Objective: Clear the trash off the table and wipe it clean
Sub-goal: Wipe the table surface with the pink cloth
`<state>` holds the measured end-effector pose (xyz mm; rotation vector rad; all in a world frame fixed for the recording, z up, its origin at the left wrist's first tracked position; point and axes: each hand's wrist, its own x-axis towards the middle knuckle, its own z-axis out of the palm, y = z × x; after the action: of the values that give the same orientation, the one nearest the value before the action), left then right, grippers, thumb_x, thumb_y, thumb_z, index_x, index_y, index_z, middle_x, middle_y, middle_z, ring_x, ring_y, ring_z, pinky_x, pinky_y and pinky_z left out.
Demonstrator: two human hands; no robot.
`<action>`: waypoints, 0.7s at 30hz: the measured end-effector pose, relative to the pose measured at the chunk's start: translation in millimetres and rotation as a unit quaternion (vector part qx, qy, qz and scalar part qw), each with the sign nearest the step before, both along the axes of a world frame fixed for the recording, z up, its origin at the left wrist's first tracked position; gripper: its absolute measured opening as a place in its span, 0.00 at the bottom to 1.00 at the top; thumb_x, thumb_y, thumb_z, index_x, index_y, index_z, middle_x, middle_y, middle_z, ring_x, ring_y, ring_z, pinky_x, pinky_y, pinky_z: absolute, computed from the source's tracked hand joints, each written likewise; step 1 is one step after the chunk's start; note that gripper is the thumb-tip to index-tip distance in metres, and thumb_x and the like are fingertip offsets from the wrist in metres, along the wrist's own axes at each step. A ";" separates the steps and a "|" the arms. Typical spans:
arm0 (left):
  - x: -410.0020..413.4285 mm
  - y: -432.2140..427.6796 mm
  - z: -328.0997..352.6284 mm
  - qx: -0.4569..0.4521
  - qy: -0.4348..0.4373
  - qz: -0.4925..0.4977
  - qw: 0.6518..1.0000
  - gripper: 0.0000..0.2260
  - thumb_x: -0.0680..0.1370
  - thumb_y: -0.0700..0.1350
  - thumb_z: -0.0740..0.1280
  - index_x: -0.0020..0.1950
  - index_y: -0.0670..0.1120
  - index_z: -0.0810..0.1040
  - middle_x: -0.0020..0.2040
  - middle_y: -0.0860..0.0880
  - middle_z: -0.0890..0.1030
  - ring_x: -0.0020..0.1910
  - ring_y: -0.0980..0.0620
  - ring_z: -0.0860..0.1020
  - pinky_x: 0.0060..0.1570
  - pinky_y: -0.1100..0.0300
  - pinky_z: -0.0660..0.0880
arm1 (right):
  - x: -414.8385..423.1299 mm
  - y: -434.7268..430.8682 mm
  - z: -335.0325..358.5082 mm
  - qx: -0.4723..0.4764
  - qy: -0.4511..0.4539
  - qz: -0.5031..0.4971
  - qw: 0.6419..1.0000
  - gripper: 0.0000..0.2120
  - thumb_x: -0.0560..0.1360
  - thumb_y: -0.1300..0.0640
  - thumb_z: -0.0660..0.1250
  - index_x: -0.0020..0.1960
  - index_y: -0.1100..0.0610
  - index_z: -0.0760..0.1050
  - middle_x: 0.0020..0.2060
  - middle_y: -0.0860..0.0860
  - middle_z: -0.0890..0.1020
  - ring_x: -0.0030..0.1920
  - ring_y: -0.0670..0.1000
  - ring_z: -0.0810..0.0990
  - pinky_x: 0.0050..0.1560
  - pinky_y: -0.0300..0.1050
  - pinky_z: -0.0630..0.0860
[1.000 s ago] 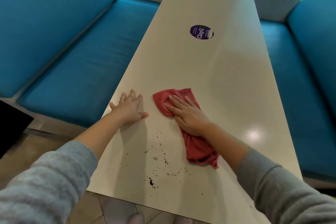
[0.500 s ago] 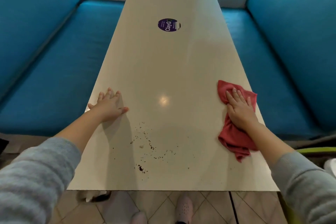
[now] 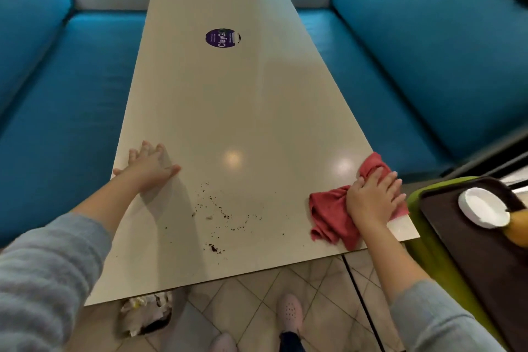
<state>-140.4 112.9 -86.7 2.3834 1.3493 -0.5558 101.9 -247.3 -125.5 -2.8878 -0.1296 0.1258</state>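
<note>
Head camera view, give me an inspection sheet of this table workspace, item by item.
Surface: beige table, dark crumbs scattered near the front edge, round purple sticker further back.
Job's things: red cloth bunched at the right edge.
Clutter: crumpled wrapper on the floor under the front edge.
Hands: left hand flat on the table; right hand presses the cloth.
Cables: nothing seen.
Surroundings: blue benches both sides; brown tray with a white round object at right.

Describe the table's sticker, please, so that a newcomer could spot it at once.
Find the long pale table between the blue benches. Toward its far end lies a round sticker. It alone is purple with white lettering, unlike the dark crumbs and red cloth nearer.
</note>
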 end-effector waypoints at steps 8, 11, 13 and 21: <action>1.2 2.7 -1.6 0.003 0.001 -0.016 1.000 0.36 0.76 0.65 0.57 0.78 0.53 0.45 0.78 0.48 0.40 0.76 0.39 0.43 0.67 0.30 0.53 | -38.7 -8.0 14.8 -0.029 0.070 0.005 0.997 0.37 0.79 0.37 0.42 0.77 0.63 0.43 0.76 0.63 0.47 0.76 0.61 0.44 0.74 0.60 0.41; 2.2 0.1 -0.1 -0.001 -0.003 -0.014 1.000 0.36 0.77 0.65 0.57 0.78 0.53 0.43 0.78 0.48 0.39 0.76 0.40 0.42 0.67 0.30 0.51 | -11.0 -35.2 27.7 -0.033 0.018 0.136 0.990 0.44 0.74 0.28 0.41 0.78 0.60 0.45 0.77 0.60 0.48 0.77 0.58 0.45 0.74 0.57 0.41; 2.8 -1.4 1.9 -0.005 -0.006 -0.013 1.000 0.37 0.77 0.64 0.57 0.78 0.52 0.42 0.78 0.48 0.38 0.76 0.41 0.40 0.68 0.30 0.50 | 7.2 -50.1 30.5 -0.027 0.045 0.211 0.976 0.51 0.67 0.22 0.39 0.78 0.55 0.41 0.77 0.57 0.43 0.77 0.55 0.40 0.73 0.54 0.37; 2.0 -2.1 0.8 0.007 -0.015 -0.006 1.000 0.36 0.77 0.63 0.57 0.78 0.52 0.44 0.78 0.49 0.40 0.76 0.42 0.42 0.65 0.29 0.52 | -34.2 -32.2 4.7 -0.035 0.030 0.104 0.993 0.53 0.65 0.20 0.39 0.78 0.55 0.39 0.76 0.60 0.41 0.76 0.59 0.38 0.71 0.59 0.33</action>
<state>-138.4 110.9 -85.9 2.4035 1.3302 -0.5131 67.6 -279.6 -120.9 -2.9303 -0.4248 0.2589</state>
